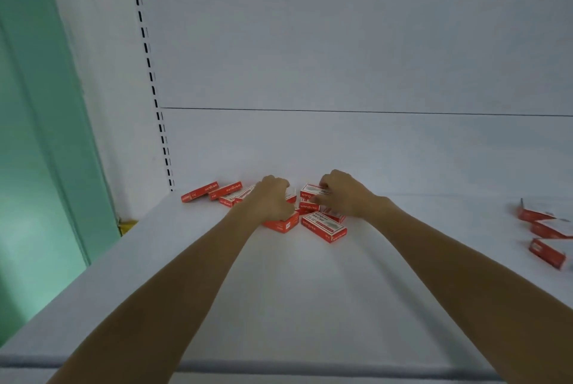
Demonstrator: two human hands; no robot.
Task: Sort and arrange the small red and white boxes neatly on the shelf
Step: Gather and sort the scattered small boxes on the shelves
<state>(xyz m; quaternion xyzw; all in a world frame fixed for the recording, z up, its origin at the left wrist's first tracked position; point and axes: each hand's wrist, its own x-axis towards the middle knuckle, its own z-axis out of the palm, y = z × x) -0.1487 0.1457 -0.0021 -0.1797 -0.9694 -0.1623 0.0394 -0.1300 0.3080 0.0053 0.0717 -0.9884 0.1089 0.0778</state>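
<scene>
Several small red and white boxes lie in a loose heap (324,226) at the back of the white shelf (279,290). Two of the boxes (200,191) stand on edge against the back wall at the left. My left hand (273,200) reaches into the heap with curled fingers over a box (280,224); the fingertips are hidden. My right hand (341,194) pinches a white-topped box (310,190) at the rear of the heap.
Three more red and white boxes (545,237) lie at the shelf's right edge. A slotted upright (152,73) runs up the back wall at the left. A green wall (40,135) stands left of the shelf.
</scene>
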